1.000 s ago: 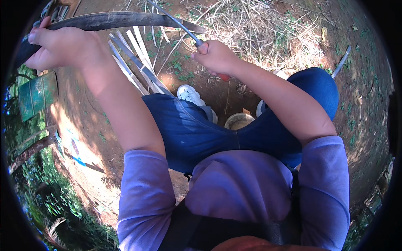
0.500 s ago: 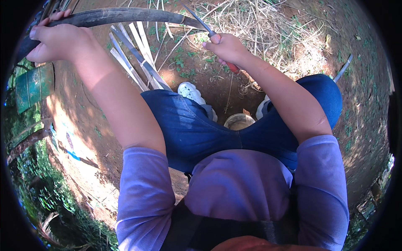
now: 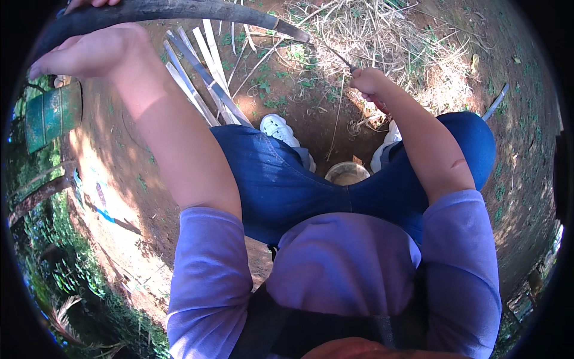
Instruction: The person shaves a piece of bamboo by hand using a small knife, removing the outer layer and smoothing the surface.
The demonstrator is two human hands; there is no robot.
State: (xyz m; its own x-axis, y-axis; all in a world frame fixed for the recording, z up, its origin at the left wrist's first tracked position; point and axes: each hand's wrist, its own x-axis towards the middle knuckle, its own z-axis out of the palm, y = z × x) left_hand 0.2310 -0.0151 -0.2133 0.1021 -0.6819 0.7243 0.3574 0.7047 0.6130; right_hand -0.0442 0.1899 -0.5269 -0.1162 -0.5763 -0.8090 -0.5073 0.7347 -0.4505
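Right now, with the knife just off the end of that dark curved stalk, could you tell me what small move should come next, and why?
Probably bring the knife back up onto the dark curved stalk for another stroke. The right hand has the blade just beyond the stalk's cut end, while the left hand grips the stalk's other end steadily.

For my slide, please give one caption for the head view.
Seated person's left hand grips a long dark strip; right hand holds a knife at its end.
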